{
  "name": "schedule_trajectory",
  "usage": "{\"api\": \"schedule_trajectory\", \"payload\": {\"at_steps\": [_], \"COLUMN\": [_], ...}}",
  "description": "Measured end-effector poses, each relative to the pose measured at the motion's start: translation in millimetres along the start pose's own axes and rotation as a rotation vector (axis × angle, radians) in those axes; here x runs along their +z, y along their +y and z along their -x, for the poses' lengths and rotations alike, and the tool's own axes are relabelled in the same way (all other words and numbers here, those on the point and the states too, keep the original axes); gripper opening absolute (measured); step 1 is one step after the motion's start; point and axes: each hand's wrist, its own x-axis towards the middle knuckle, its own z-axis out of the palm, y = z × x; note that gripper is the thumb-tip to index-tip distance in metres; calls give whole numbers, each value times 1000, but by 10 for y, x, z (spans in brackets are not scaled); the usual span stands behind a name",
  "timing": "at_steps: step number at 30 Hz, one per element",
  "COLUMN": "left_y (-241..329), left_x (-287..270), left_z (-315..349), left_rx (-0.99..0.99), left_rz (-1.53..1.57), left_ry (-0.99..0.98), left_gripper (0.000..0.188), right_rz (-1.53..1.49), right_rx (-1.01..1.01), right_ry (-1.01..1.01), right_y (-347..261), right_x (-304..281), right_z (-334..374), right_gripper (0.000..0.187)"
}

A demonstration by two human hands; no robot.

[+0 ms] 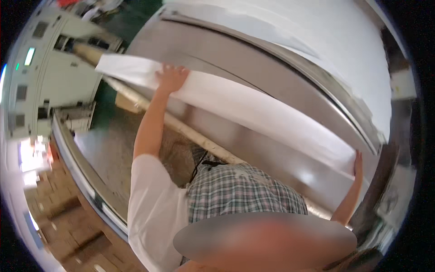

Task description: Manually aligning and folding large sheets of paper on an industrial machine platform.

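A long white strip (253,106) of folded sheet material, cloth or paper, lies across a smooth grey metal surface. It runs from the upper left down to the right. My left hand (172,78) rests on top of it near its left end, fingers spread. At the far right end, my right hand (358,165) touches the strip's edge with fingers stretched out, partly seen from the side. Whether the strip is one layer or several, I cannot tell.
Along the near edge runs a long pale roller (195,136). Beyond the metal surface, a dark-edged bar (272,50) borders a wide white sheet (335,41). A pale machine cabinet (68,68) with a lit display stands at left. Stacked brown cartons (68,222) fill the lower left.
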Motion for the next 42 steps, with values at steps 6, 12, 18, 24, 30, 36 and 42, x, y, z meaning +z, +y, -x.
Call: {"api": "schedule_trajectory", "payload": {"at_steps": [6,12,18,24,30,36,42], "left_y": [-720,-597,-635,-709,-758,-1088,-1897], "left_x": [342,361,429,443,422,397,201], "left_z": [110,746,914,892,860,770,11], "left_rx": [37,192,208,298,456,703,743], "left_rz": [188,375,491,476,600,862,916], "left_ry": [521,596,657,647,603,491,310], "left_gripper": [44,41,36,30,29,18,14], "right_rz": [-58,140,118,227,141,-211,39], "right_rx": [-634,-725,-895,-1106,-1087,-995,-941], "right_ry": [-410,-712,-794,-667,-570,-820,223], "right_y": [-50,-597,-1361,-2234,-3027,-3641,-4141], "right_x": [498,1403,2432,3463,4576,5472,5005], "right_z": [940,1633,2145,2551,3015,3076,2266], "right_gripper": [63,45,32,33,36,29,22]}}
